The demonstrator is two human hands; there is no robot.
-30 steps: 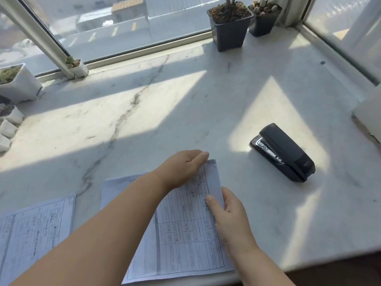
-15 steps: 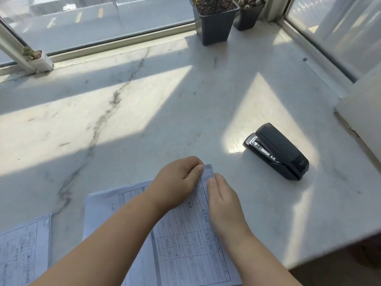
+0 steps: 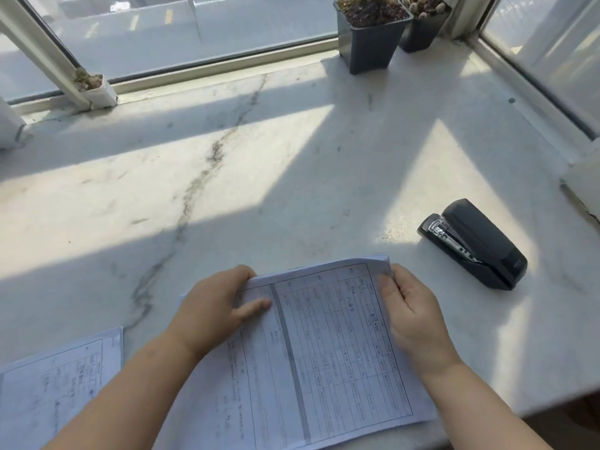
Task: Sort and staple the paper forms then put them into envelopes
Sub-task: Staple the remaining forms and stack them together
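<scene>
A set of printed paper forms (image 3: 324, 345) lies on the marble sill near its front edge, its far end lifted slightly. My left hand (image 3: 214, 310) grips the far left edge, thumb on top of the sheet. My right hand (image 3: 410, 315) pinches the far right corner between thumb and fingers. A black stapler (image 3: 477, 243) lies on the sill to the right of the forms, apart from both hands. Another printed form (image 3: 55, 388) lies flat at the lower left.
Two dark plant pots (image 3: 370, 37) stand at the back right by the window. A small white pot (image 3: 94, 87) sits at the back left by the window frame. A white object (image 3: 584, 183) juts in at the right edge. The sill's front edge (image 3: 552, 404) runs at lower right.
My hands have moved apart from the top corner: the left now holds the far left edge, the right the far right corner. The forms' far end has lifted off the sill.
</scene>
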